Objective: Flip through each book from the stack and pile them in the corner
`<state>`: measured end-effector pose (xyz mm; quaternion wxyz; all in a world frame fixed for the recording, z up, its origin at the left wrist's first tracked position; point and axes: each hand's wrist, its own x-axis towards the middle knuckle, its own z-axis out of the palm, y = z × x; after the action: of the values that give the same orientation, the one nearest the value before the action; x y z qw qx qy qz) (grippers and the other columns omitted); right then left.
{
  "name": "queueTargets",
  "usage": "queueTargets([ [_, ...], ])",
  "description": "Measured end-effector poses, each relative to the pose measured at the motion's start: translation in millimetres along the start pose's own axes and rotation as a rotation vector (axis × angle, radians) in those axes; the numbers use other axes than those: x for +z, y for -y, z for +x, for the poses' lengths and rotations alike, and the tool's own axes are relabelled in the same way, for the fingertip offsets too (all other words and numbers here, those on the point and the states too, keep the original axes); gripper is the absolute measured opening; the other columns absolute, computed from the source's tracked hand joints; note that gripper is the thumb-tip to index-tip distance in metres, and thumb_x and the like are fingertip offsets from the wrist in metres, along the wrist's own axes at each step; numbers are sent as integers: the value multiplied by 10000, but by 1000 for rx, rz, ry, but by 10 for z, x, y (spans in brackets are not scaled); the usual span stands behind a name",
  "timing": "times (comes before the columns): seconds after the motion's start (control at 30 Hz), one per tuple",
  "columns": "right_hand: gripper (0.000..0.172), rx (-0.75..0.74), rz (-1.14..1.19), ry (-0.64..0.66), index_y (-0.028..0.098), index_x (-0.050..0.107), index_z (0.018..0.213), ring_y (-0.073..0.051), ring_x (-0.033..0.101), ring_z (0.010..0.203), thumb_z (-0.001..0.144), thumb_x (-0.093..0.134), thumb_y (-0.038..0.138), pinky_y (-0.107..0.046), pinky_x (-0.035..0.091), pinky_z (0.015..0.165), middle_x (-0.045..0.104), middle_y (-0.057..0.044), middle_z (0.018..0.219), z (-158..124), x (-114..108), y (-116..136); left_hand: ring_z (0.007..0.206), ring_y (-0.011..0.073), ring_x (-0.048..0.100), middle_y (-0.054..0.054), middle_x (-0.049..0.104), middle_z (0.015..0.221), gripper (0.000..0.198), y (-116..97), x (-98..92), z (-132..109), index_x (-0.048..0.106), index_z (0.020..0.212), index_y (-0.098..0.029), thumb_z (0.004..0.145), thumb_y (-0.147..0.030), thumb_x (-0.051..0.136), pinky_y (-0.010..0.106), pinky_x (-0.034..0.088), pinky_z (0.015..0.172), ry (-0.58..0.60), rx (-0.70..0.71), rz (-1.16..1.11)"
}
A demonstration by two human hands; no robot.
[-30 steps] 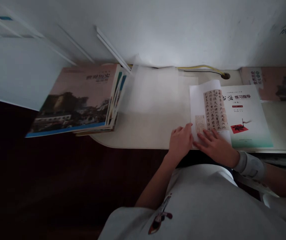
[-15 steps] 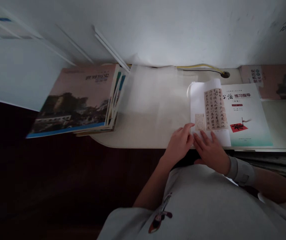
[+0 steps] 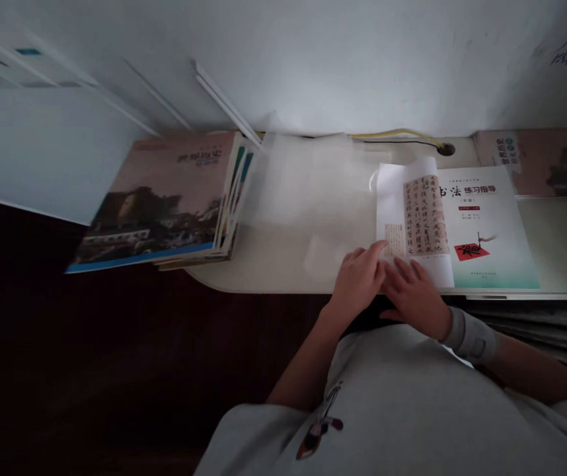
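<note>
Right hand point(image 3: 415, 291) shifted slightly left since the earlier frame, its fingers point(image 3: 405, 268) spread open on the lower edge of a printed calligraphy page point(image 3: 412, 215) lying over a calligraphy workbook point(image 3: 486, 225) at right of the desk point(image 3: 308, 271), left hand point(image 3: 357, 281) loosely curled, index fingertip point(image 3: 381, 245) touching that page's left edge.

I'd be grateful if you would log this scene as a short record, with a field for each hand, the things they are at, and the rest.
Left hand: fingertips at the lower edge of the calligraphy page
Right hand: fingers spread on that page; grey wrist band
Things: page lies on the workbook
Rest: history books, history book, translucent sheet, yellow cable, desk
</note>
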<state>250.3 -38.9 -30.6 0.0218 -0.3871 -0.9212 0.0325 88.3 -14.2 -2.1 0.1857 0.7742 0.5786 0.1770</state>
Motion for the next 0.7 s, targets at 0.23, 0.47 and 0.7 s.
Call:
queueTargets([
  [0.23,674,-206,14,59,274,475,1377,-352,409,1314,778,668,514,-547,328,1036,427,-167,1453,13,-165,-298,874,192,588,32,662,827,421,94,81,2,486,1288,-146,872,-128,423,368,441,888,24,4,34],
  [0.47,767,-296,71,71,205,431,1407,-354,371,1345,767,645,570,-574,288,1061,404,-191,1463,157,-145,-312,869,189,581,36,657,832,375,190,163,-2,516,1246,-147,883,-157,422,381,453,883,-43,34,-26],
  [0.7,567,-199,371,-119,142,419,1402,-236,521,1230,941,400,471,-444,421,1023,555,-147,1339,480,-439,-1101,1087,223,541,127,609,1113,382,323,356,-24,516,1241,-133,866,-199,489,419,434,973,-213,18,-25],
])
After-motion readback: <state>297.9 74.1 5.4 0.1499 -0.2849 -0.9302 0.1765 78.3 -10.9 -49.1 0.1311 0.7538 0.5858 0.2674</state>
